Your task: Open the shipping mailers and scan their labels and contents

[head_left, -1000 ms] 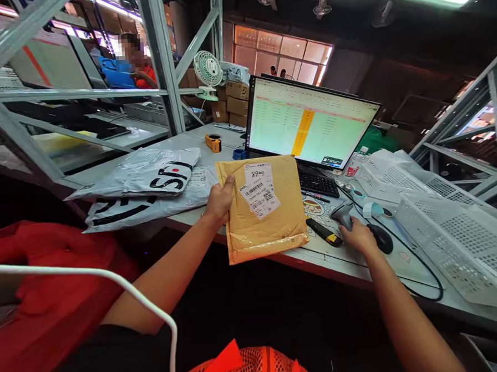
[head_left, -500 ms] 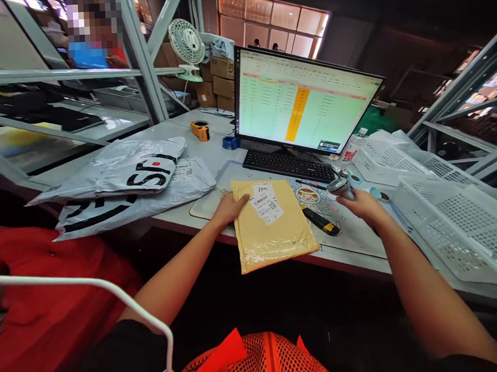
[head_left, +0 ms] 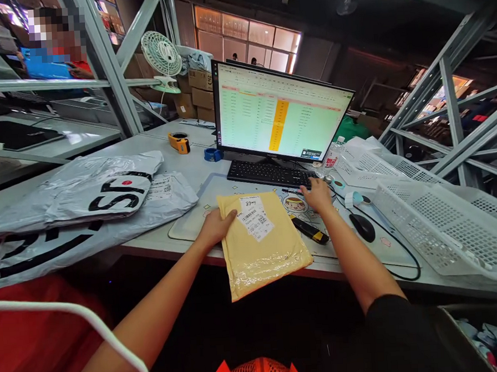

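Note:
My left hand [head_left: 217, 227] grips the left edge of a yellow padded envelope [head_left: 268, 251], thumb on top. The envelope is tilted over the desk's front edge, and its white label [head_left: 255, 218] faces up. My right hand [head_left: 319, 196] is at the right end of the black keyboard [head_left: 268, 174], fingers apart and holding nothing; whether a fingertip presses a key I cannot tell. Behind the keyboard stands a monitor [head_left: 245, 117] showing a spreadsheet with an orange column. A black and yellow box cutter [head_left: 309, 230] lies between the envelope and my right forearm.
Grey-white mailer bags [head_left: 120, 201] are stacked at the left. White perforated baskets [head_left: 446, 220] stand at the right, beside a black mouse [head_left: 362, 227] and its cable. Tape in an orange dispenser [head_left: 179, 142], a blue roll [head_left: 212, 154] and a clip fan [head_left: 161, 54] are farther back.
My right hand has let go of the grey handheld scanner and moved left to the keyboard. My left hand still holds the envelope. The view has shifted, bringing the mouse into sight.

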Tool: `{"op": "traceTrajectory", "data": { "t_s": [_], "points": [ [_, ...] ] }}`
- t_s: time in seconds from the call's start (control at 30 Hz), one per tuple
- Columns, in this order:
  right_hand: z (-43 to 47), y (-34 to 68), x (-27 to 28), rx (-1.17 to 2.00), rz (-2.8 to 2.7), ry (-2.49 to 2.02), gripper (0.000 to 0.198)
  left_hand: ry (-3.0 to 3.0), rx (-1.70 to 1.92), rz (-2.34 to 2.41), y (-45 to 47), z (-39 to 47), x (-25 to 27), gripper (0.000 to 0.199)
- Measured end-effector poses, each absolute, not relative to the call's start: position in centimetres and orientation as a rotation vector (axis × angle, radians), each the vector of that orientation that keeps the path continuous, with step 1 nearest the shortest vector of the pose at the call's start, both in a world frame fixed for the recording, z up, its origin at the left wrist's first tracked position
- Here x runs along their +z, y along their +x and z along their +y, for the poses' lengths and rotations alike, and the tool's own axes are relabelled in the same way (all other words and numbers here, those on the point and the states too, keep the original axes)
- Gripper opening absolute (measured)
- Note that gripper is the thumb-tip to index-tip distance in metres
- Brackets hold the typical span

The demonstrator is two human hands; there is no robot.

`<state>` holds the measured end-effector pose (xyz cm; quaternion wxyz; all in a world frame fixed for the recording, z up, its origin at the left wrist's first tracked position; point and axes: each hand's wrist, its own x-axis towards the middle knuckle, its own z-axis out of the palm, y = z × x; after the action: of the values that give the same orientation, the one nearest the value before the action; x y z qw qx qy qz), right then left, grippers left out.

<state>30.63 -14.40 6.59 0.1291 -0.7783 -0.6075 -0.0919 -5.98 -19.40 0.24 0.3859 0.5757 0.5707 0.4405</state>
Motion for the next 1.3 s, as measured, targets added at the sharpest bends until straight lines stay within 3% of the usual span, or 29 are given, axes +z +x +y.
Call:
{"op": "traceTrajectory", "data": {
  "t_s": [0.13, 0.4, 0.7, 0.83, 0.9, 1.03, 1.2, 1.3],
  "points": [
    [-9.4, 27.5, 6.0, -0.034, -2.021, -2.22, 0.054, 1.576, 1.102, 1.507, -6.0, -19.4, 0.4, 0.044],
    [-6.3, 26.7, 4.1, 0.022, -1.968, -2.277, 0.06, 1.568, 1.064, 1.47, -6.2, -19.5, 0.5, 0.048],
    [-7.9, 27.7, 6.2, -0.132, -1.976, -2.102, 0.062, 1.601, 1.042, 1.489, -6.1, -19.8, 0.8, 0.046],
    [-12.3, 31.3, 7.0, -0.344, -1.85, -1.874, 0.06, 1.613, 1.061, 1.465, -6.2, -19.8, 0.7, 0.045],
    [-15.4, 33.8, 6.2, -0.382, -1.719, -1.973, 0.063, 1.616, 1.078, 1.445, -6.3, -19.7, 0.7, 0.046],
    [-20.2, 36.6, 3.0, -0.108, -1.609, -2.445, 0.074, 1.614, 1.111, 1.42, -6.2, -19.6, 0.6, 0.046],
    [-21.2, 35.1, 3.0, -0.034, -1.637, -2.524, 0.054, 1.573, 1.11, 1.411, -6.1, -19.6, 0.0, 0.044],
    [-20.5, 34.3, 5.9, 0.265, -1.573, -2.434, 0.047, 1.55, 1.107, 1.4, -6.1, -19.6, -0.4, 0.045]
  ]
}}
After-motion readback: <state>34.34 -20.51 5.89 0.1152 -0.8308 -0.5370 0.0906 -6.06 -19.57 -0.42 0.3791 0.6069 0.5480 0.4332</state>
